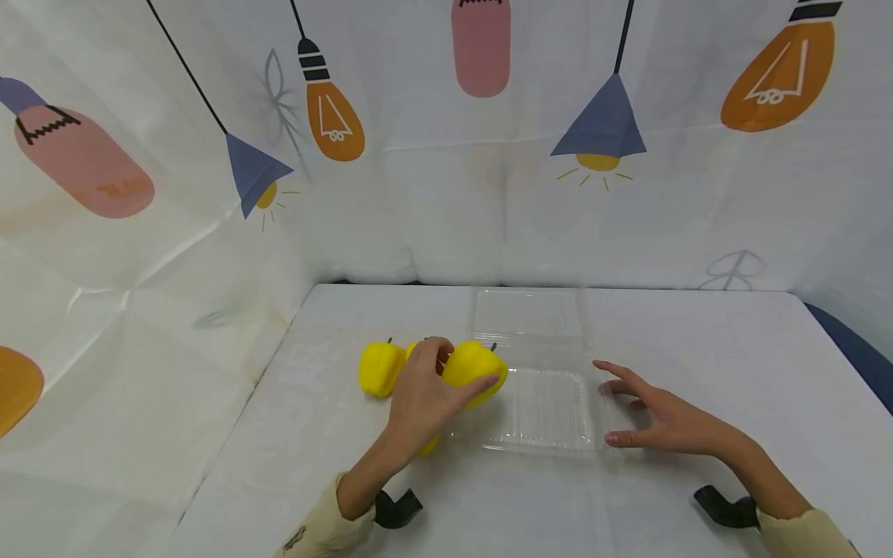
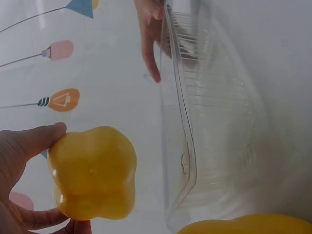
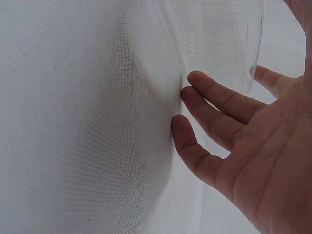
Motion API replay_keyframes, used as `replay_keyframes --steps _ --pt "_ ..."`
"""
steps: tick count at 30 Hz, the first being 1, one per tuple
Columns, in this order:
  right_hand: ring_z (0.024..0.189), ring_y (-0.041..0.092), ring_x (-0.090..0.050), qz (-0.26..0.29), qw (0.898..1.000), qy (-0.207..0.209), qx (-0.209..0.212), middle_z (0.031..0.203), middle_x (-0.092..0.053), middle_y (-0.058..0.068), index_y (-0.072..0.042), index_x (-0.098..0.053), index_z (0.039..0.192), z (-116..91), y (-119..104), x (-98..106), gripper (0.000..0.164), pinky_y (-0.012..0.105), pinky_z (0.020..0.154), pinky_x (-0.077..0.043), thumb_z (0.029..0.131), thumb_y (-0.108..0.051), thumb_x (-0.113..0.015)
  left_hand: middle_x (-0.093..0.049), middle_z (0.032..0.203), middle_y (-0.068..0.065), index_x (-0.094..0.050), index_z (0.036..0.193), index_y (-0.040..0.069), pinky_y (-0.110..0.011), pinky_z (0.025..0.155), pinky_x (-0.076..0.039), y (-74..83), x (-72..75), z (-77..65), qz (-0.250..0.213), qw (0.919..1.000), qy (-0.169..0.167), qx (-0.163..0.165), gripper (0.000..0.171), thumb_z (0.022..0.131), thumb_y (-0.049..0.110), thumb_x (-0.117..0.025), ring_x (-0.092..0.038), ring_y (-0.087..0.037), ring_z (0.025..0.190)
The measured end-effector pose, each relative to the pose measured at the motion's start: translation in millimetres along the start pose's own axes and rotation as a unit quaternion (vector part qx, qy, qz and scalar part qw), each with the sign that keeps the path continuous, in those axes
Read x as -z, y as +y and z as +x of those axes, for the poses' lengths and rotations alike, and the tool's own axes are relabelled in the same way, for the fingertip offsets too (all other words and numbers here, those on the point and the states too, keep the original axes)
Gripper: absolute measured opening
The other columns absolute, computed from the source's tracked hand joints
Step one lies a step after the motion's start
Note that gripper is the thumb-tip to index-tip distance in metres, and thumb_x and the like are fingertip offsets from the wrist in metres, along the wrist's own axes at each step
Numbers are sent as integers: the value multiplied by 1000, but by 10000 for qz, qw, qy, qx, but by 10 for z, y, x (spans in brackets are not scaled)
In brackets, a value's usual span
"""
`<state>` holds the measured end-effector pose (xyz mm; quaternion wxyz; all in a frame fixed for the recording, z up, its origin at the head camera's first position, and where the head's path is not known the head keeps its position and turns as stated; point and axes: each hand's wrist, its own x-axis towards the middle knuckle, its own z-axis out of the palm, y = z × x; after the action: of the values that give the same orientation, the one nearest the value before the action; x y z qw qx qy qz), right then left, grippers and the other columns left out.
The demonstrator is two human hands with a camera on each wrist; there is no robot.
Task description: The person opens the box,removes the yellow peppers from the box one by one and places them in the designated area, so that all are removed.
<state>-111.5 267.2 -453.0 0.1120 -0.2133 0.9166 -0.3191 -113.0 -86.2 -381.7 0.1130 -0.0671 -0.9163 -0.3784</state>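
Observation:
My left hand (image 1: 418,399) grips a yellow bell pepper (image 1: 476,370) between thumb and fingers, raised near the left side of a clear plastic clamshell box (image 1: 551,415). The left wrist view shows the lobed underside of that pepper (image 2: 95,173), apart from the box wall (image 2: 187,146). The box lies with its lid (image 1: 528,314) folded back, away from me. At its right side is my right hand (image 1: 673,422), fingers spread and gently bent. In the right wrist view, this hand (image 3: 268,146) is beside the clear box (image 3: 214,44); whether every fingertip touches it, I cannot tell.
Another yellow bell pepper (image 1: 380,370) stands at the left of the white table (image 1: 649,511). Parts of further yellow peppers show behind and below my left hand, mostly hidden. A white curtain (image 1: 446,201) with printed lamps hangs behind the table and along its left.

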Motion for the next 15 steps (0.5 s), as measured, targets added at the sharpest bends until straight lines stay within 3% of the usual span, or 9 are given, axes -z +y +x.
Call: replay_keyframes --steps 15 --pt "116 32 -53 24 10000 39 32 133 -49 10 -29 -14 150 7 20 -12 99 50 87 -46 74 -49 -75 -53 96 6 -54 105 16 -28 72 -46 -152 108 -36 -100 9995 285 -17 66 63 60 -78 -49 -13 86"
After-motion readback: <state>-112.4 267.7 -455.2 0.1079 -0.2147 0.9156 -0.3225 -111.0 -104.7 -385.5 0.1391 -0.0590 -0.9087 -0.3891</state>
